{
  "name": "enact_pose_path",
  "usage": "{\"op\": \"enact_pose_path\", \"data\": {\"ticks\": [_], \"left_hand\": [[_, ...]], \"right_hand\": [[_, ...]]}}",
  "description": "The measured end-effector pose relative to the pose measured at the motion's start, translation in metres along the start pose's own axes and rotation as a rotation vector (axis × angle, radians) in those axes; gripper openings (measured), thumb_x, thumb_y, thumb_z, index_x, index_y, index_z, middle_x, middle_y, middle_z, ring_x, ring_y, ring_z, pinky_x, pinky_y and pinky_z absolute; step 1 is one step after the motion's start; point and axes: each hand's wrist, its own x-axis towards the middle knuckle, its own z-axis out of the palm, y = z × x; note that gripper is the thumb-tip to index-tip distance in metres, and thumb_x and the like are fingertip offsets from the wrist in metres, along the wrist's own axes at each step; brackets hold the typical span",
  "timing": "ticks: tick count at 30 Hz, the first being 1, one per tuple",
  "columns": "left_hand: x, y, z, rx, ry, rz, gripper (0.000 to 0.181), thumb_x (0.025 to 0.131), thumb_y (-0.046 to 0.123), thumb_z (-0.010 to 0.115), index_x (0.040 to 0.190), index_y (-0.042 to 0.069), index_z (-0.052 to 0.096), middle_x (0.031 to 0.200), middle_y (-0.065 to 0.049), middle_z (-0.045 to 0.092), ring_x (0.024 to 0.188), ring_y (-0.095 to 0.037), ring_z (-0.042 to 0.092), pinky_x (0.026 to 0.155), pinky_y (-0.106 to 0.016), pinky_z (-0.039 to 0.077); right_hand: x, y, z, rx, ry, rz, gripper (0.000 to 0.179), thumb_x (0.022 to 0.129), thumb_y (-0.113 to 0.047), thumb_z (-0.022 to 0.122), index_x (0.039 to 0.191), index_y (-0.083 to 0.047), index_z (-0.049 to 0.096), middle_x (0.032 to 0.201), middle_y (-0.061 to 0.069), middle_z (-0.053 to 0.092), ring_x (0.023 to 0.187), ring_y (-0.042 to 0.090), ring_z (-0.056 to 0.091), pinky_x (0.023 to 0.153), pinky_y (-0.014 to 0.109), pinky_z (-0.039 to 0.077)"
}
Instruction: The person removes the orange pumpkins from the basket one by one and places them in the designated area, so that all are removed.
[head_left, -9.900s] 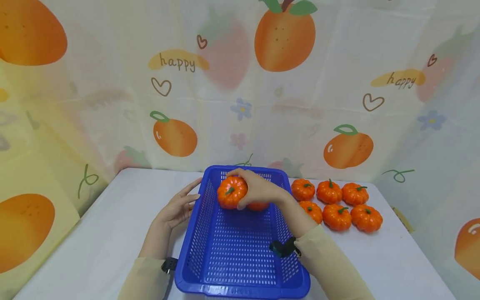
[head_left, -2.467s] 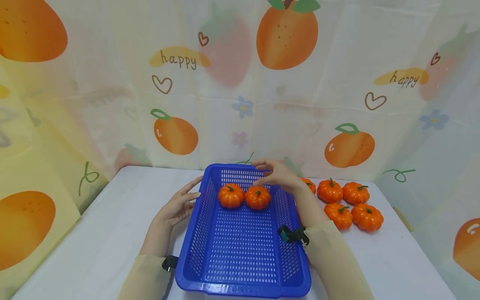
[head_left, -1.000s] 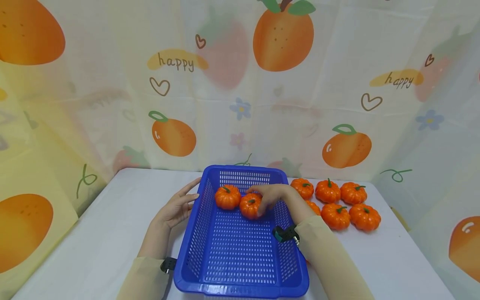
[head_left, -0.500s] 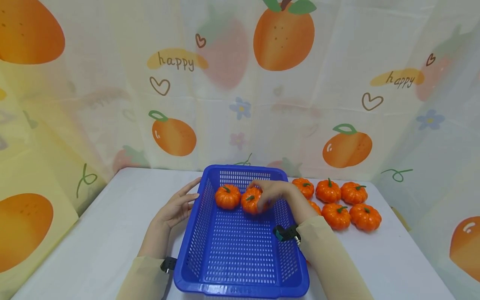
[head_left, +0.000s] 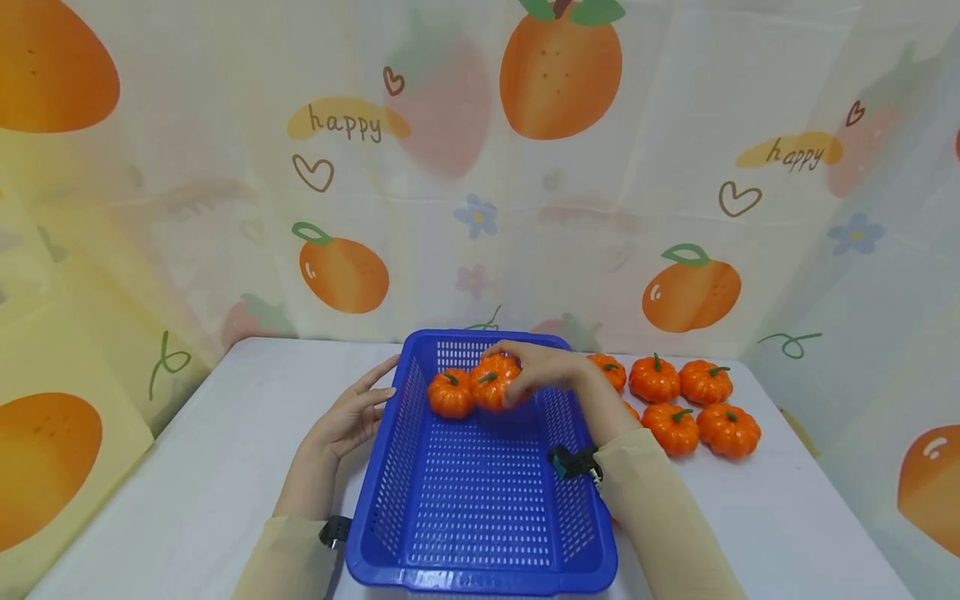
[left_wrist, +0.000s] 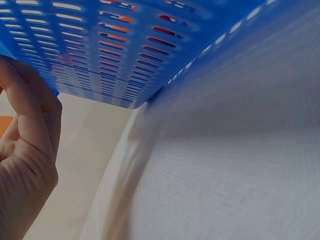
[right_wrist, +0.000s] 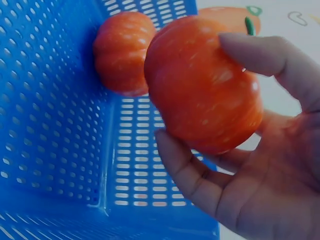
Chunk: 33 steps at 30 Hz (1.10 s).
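Note:
My right hand grips a small orange pumpkin with a green stem, above the far end of a blue plastic basket. In the right wrist view, thumb and fingers curl round this pumpkin, which is lifted clear of the slotted floor. Another pumpkin sits in the basket just left of it, against the far left corner. My left hand rests at the basket's left side, fingers extended along the rim. The left wrist view shows that hand beside the perforated wall.
Several more orange pumpkins stand in two rows on the white table, right of the basket; my right forearm partly hides the nearest ones. A fruit-printed cloth hangs behind the table.
My right hand came down empty onto the right-hand pumpkin in the basket, took hold of it and lifted it slightly up and left. The left hand has stayed in place.

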Motion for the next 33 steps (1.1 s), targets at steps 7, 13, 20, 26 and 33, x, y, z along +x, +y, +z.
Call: {"op": "enact_pose_path", "data": {"ticks": [7, 13, 20, 26, 33], "left_hand": [[0.001, -0.001, 0.000, 0.003, 0.016, -0.002, 0.063, 0.103, 0.006, 0.044, 0.159, 0.022, 0.019, 0.103, 0.003, 0.070, 0.078, -0.009, 0.070, 0.068, -0.021, 0.061], [0.002, 0.000, -0.001, 0.001, 0.008, -0.006, 0.064, 0.103, 0.005, 0.044, 0.159, 0.022, 0.018, 0.104, 0.003, 0.070, 0.078, -0.009, 0.070, 0.068, -0.021, 0.060], [0.000, 0.001, 0.000, 0.012, 0.003, -0.009, 0.065, 0.103, 0.006, 0.044, 0.160, 0.021, 0.016, 0.104, 0.003, 0.070, 0.078, -0.009, 0.070, 0.069, -0.021, 0.061], [0.001, 0.000, 0.000, 0.005, 0.016, -0.003, 0.064, 0.103, 0.006, 0.045, 0.159, 0.022, 0.019, 0.103, 0.002, 0.070, 0.078, -0.009, 0.070, 0.068, -0.021, 0.061], [0.001, -0.001, 0.000, 0.010, 0.018, 0.006, 0.064, 0.102, 0.007, 0.045, 0.159, 0.020, 0.018, 0.104, 0.003, 0.070, 0.078, -0.009, 0.071, 0.069, -0.021, 0.061]], "right_hand": [[-0.008, -0.006, -0.006, 0.039, 0.040, -0.042, 0.077, 0.073, -0.011, 0.075, 0.142, -0.023, 0.043, 0.129, 0.012, 0.052, 0.101, 0.022, 0.058, 0.080, 0.028, 0.056], [-0.017, -0.012, -0.015, 0.056, 0.095, -0.107, 0.074, 0.073, -0.010, 0.077, 0.137, -0.022, 0.041, 0.134, 0.015, 0.050, 0.105, 0.024, 0.060, 0.086, 0.029, 0.056], [-0.034, -0.019, -0.026, 0.082, 0.115, -0.184, 0.072, 0.078, -0.007, 0.075, 0.139, -0.024, 0.040, 0.139, 0.014, 0.047, 0.112, 0.028, 0.059, 0.094, 0.036, 0.056], [-0.054, -0.021, -0.037, 0.071, 0.167, -0.214, 0.071, 0.080, -0.008, 0.075, 0.139, -0.023, 0.040, 0.143, 0.012, 0.045, 0.121, 0.030, 0.056, 0.101, 0.041, 0.053], [-0.081, -0.016, -0.052, 0.049, 0.261, -0.234, 0.072, 0.080, -0.014, 0.076, 0.141, -0.025, 0.040, 0.142, 0.009, 0.047, 0.128, 0.032, 0.051, 0.103, 0.046, 0.051]]}}
